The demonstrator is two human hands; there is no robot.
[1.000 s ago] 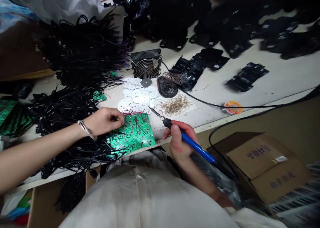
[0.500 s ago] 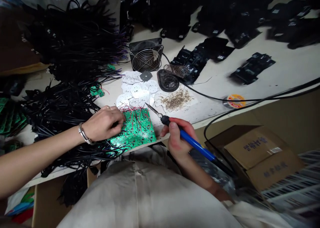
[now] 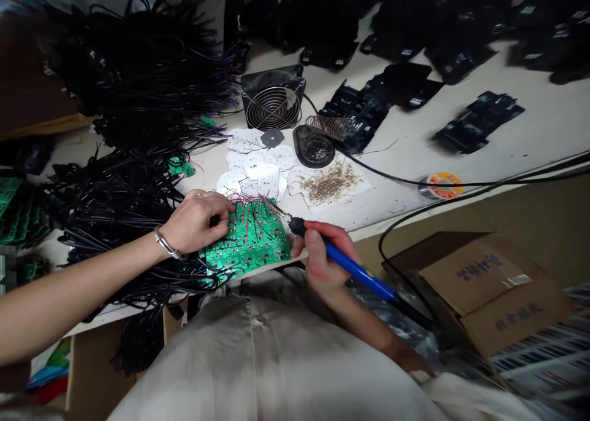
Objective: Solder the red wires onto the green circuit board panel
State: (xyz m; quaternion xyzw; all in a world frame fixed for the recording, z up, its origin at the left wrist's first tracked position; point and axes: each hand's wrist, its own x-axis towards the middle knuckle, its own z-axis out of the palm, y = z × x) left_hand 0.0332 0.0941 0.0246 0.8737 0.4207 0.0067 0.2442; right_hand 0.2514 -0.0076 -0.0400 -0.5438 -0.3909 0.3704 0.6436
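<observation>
My right hand (image 3: 325, 255) grips a blue-handled soldering iron (image 3: 357, 264) like a pen. Its metal tip points up and left over the far edge of a green circuit board panel (image 3: 258, 243); whether it touches is too fine to see. Short red and black wires stick out of the panel, mostly along its far side. At the panel's left edge rests my left hand (image 3: 200, 221), its fingers curled and pinched together. What they pinch, perhaps a thin wire, is hidden by the hand. Black cables (image 3: 124, 200) lie heaped left of the panel.
Behind the panel are white perforated sheets (image 3: 258, 163), a small fan (image 3: 274, 101), a soldering iron stand (image 3: 316, 145) and a paper with brown crumbs (image 3: 332, 184). A solder spool (image 3: 442, 185) and black plastic housings (image 3: 479, 123) lie right. Cardboard boxes (image 3: 488, 279) stand below the table.
The soldering iron has moved slightly left and down, its tip now over the panel's far edge wires. My left hand stays at the panel's left edge; the view has shifted a little.
</observation>
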